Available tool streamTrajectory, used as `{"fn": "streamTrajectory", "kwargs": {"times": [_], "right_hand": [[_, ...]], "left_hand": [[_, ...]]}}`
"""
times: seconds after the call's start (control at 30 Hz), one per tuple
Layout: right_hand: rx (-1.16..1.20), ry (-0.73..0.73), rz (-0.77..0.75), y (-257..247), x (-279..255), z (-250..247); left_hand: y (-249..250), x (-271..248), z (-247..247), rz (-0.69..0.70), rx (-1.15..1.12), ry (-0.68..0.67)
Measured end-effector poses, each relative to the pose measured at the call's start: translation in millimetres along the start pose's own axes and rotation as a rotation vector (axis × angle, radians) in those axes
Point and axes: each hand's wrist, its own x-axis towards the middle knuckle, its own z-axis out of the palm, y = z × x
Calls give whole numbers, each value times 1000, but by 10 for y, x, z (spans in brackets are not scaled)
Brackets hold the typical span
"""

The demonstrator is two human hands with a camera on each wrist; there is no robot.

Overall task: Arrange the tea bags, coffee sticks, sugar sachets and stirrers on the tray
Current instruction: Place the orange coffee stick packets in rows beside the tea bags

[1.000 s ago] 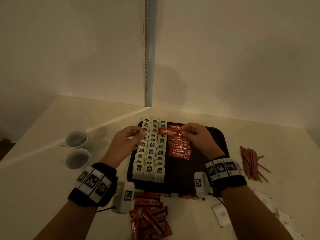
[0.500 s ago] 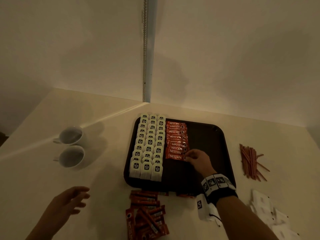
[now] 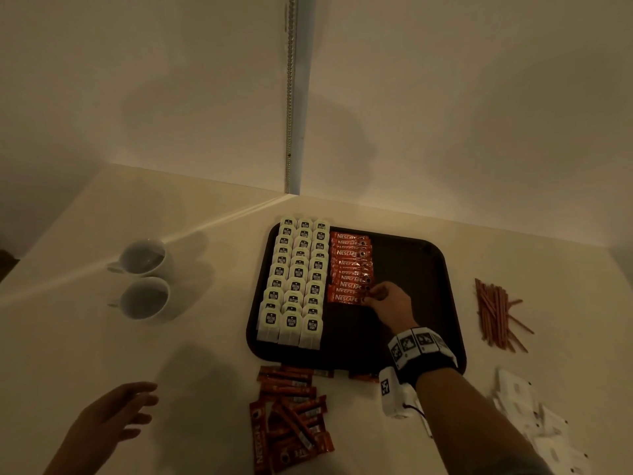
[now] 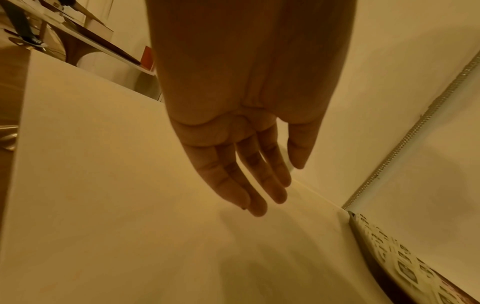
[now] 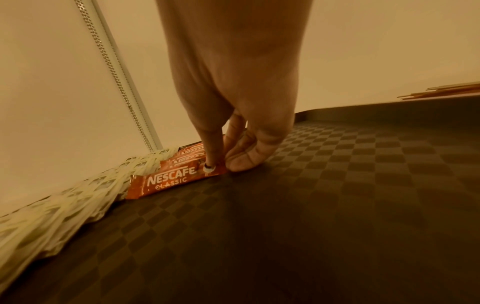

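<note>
Your left hand (image 3: 113,411) hangs near you over the table (image 3: 102,337), fingers loose and spread. Farther, your right hand (image 3: 390,301) pinches the nearest coffee stick (image 3: 344,298) on the dark tray (image 3: 411,265), beside the tea bags (image 3: 294,279).

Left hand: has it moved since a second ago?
Yes. The bare left hand has left the white tea bags on the dark plastic tray and now hovers open over the table, nearer the person than the two white cups.
</note>
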Motion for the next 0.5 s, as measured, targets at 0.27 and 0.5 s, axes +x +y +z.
{"fn": "streamTrajectory", "kwargs": {"times": [0.27,0.5], "right_hand": [[39,-42,-213,-267,-280,-47],[-508,-694,-737,-340,-1277,344]], "left_hand": [[58,-101,35,66,3,1],[-123,-301,54,69,7,-26]]}}
